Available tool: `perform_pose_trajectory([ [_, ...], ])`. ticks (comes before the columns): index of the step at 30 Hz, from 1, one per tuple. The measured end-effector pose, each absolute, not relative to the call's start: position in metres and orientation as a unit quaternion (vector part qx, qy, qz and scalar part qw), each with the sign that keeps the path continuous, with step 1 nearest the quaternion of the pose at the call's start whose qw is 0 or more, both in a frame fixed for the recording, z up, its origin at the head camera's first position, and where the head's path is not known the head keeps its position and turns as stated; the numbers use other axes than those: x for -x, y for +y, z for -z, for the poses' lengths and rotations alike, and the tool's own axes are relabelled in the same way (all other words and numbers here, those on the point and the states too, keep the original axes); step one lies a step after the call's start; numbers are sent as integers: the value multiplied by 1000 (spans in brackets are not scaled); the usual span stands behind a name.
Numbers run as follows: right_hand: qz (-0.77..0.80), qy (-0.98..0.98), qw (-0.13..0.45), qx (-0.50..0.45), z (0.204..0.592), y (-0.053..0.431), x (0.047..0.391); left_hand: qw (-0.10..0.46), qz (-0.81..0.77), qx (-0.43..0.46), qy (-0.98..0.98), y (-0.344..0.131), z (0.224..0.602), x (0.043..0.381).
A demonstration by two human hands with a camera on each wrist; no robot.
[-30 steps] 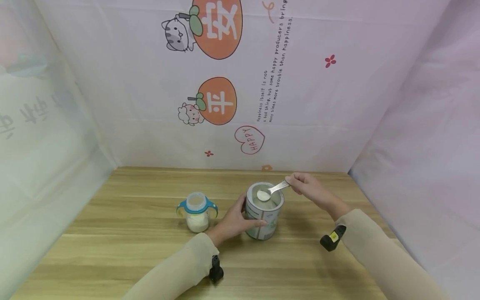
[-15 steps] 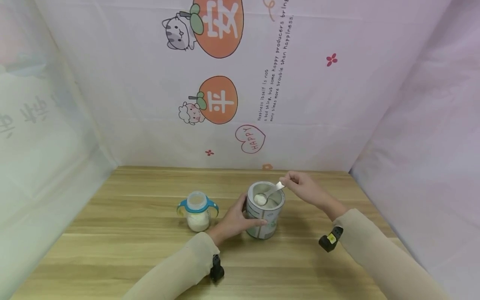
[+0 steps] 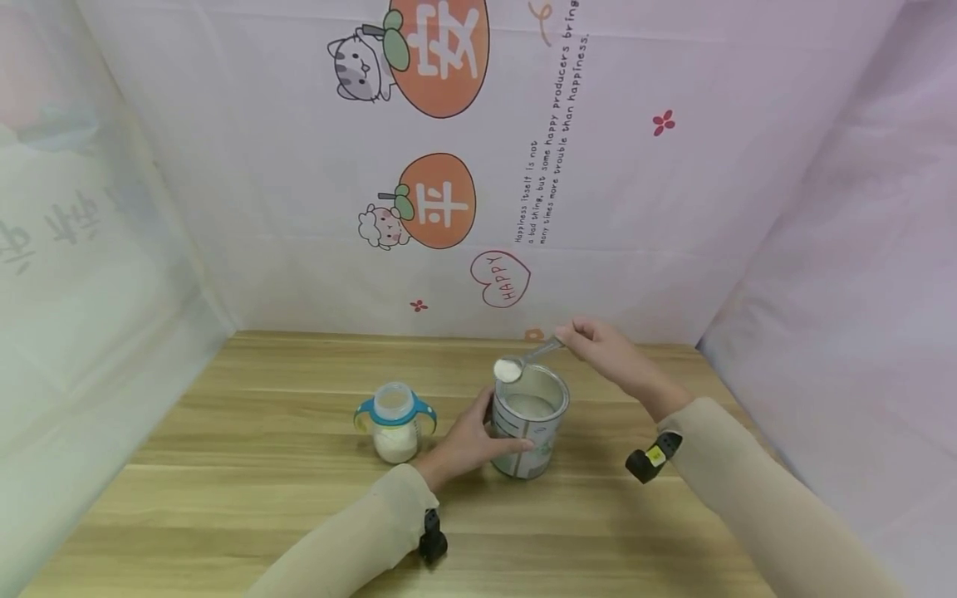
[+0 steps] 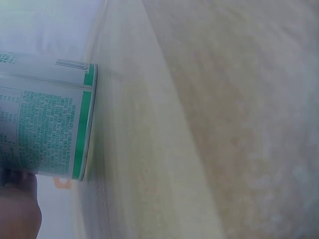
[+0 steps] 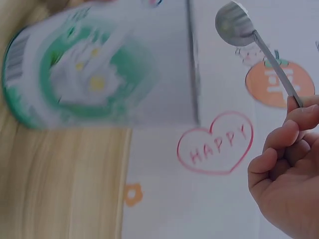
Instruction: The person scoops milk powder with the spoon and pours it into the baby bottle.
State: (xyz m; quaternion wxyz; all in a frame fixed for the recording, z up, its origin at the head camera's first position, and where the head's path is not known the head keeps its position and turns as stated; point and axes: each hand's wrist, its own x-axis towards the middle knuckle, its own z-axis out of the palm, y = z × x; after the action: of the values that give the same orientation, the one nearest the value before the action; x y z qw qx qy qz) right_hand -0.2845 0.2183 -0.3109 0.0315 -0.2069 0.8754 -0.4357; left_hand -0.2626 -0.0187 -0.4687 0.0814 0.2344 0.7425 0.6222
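In the head view my left hand grips the side of a white and green milk powder can, thumb across its front. The can stands upright without a lid, with pale powder inside. My right hand pinches the handle of a metal spoon. White powder fills the spoon's bowl, held just above the can's rim. The right wrist view shows the underside of the spoon beside the can. In the left wrist view, the can and part of my left hand appear at the edge.
A baby bottle with blue handles stands uncapped left of the can, holding white powder. The wooden table meets a printed cloth wall at the back. Cloth walls also rise at both sides.
My right hand has raised the powder-filled spoon from inside the can to above its rim, slightly leftward. The left hand, can and bottle stay in place.
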Motion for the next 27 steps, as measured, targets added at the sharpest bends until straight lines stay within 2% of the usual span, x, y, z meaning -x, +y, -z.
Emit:
perform_pose_trajectory([
  [6, 456, 860, 29, 227, 308, 181, 288, 73, -616, -229, 750, -21, 469, 262],
  [16, 464, 848, 13, 255, 307, 118, 282, 93, -614, -231, 749, -24, 463, 259],
  [27, 410, 865, -53, 284, 324, 71, 275, 74, -599, -257, 754, -25, 464, 260],
])
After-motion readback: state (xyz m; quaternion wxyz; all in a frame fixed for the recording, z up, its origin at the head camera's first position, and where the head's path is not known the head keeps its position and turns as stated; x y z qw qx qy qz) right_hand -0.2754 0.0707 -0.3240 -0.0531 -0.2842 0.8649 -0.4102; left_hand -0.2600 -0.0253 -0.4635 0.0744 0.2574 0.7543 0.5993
